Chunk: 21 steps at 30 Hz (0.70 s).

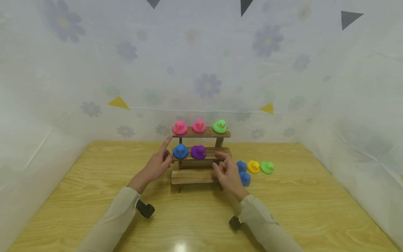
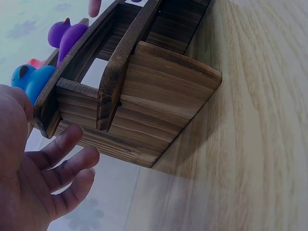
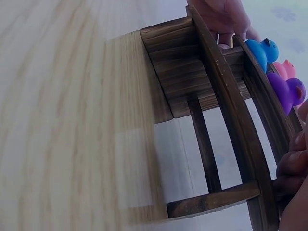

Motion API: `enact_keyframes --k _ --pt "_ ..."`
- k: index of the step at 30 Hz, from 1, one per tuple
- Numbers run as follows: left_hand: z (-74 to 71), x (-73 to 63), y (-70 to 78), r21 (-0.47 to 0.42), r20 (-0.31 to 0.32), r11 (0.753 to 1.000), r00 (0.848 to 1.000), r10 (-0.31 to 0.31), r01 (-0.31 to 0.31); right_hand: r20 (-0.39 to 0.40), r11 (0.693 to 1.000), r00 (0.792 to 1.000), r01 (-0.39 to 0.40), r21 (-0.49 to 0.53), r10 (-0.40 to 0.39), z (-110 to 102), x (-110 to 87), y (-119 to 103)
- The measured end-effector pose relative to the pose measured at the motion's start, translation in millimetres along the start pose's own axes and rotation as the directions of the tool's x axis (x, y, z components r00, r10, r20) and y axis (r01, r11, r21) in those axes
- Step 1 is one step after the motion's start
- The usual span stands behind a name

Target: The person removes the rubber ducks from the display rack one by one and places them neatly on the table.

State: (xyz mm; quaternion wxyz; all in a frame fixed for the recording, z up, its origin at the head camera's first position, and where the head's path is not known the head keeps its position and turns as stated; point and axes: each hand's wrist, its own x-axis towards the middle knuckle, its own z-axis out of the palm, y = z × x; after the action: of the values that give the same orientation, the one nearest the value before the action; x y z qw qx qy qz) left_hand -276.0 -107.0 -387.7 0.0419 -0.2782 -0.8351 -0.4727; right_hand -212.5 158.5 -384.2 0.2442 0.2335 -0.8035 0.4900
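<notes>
Fingers (image 2: 72,166) of the left hand (image 1: 155,167) are loose and hold nothing, the index stretched to the left end of a wooden stand (image 1: 192,176); whether its tip touches cannot be told. The right hand (image 1: 228,175) is by the stand's other end, fingers gently bent, with nothing visible in its grasp.

The stand is brown, with dark streaked grain, and rises in three stepped tiers on the pale wood-grain surface (image 1: 195,217). Its top tier carries, from left to right, a pink duck (image 1: 180,127) with an orange beak and dark eyes, a second pink duck (image 1: 199,126) and a bright green duck (image 1: 220,126). On the middle tier sit a blue duck (image 1: 180,151), face to the front and near the left hand, and a glossy purple duck (image 1: 198,152) turned to the right, both upright.

To the right of the stand, on the surface, are a rear blue duck (image 1: 241,166) and a nearer blue duck (image 1: 245,178), close together and beside the right hand. Farther right come a yellow duck (image 1: 253,167) and a light green duck (image 1: 267,167).
</notes>
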Motion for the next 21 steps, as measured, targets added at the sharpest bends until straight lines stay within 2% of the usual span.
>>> enact_keyframes --k 8,15,21 --pt "-1.8 1.8 -0.4 0.007 -0.008 1.0 1.0 0.011 -0.011 0.001 1.0 1.0 0.011 0.014 -0.011 8.4 6.5 -5.8" --pt "-1.6 0.2 0.1 -0.002 -0.001 1.0 1.0 -0.009 0.009 0.008 0.998 0.998 -0.061 -0.008 0.061 13.9 7.8 -10.5" --pt "-0.9 -0.3 1.3 -0.004 -0.004 1.0 1.0 -0.01 0.01 0.003 1.0 1.0 -0.021 -0.009 0.021 17.1 9.9 -9.8"
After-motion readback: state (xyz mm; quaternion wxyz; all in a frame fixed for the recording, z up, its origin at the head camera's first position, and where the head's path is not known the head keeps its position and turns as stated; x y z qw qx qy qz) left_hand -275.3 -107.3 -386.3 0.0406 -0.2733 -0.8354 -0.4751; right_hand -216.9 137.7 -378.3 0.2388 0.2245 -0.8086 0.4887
